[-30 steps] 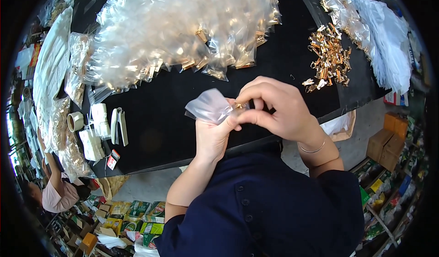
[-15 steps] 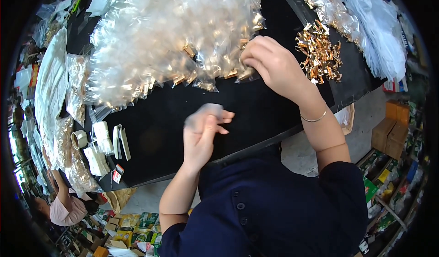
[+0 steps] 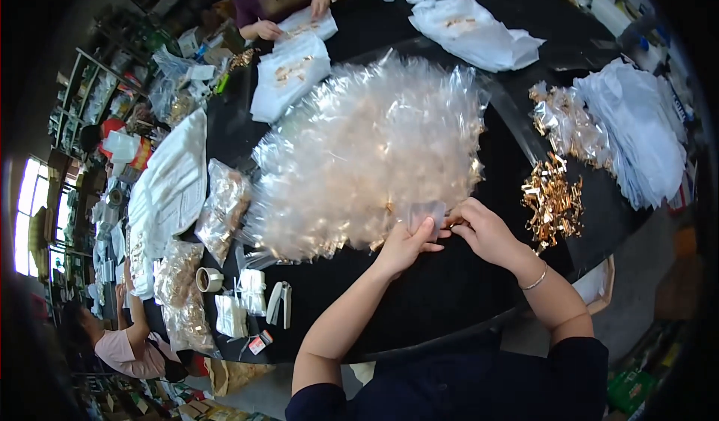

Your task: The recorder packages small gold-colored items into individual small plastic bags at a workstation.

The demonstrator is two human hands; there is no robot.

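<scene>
My left hand (image 3: 408, 247) pinches a small clear plastic bag (image 3: 424, 216) between thumb and fingers, at the near edge of a big heap of clear bags (image 3: 359, 151) with gold-coloured pieces in them. Close beside it, my right hand (image 3: 487, 232) has thumb and fingertips pressed together at the bag's right side. Whatever those fingertips hold is too small to make out. To the right of that hand lies a loose pile of small gold metal pieces (image 3: 553, 200) on the black table (image 3: 419, 309).
Left of the heap are a stapler (image 3: 279, 305), a tape roll (image 3: 209, 279), bundles of small white bags (image 3: 252, 292) and larger filled bags (image 3: 223, 210). White plastic sheets (image 3: 633, 132) lie at the right. Across the table, a person's hands (image 3: 266, 30) work over white sheets.
My view has tilted up, showing the table's far side. My hands have come together at the heap's near edge, and the small bag in my left hand now shows clearly.
</scene>
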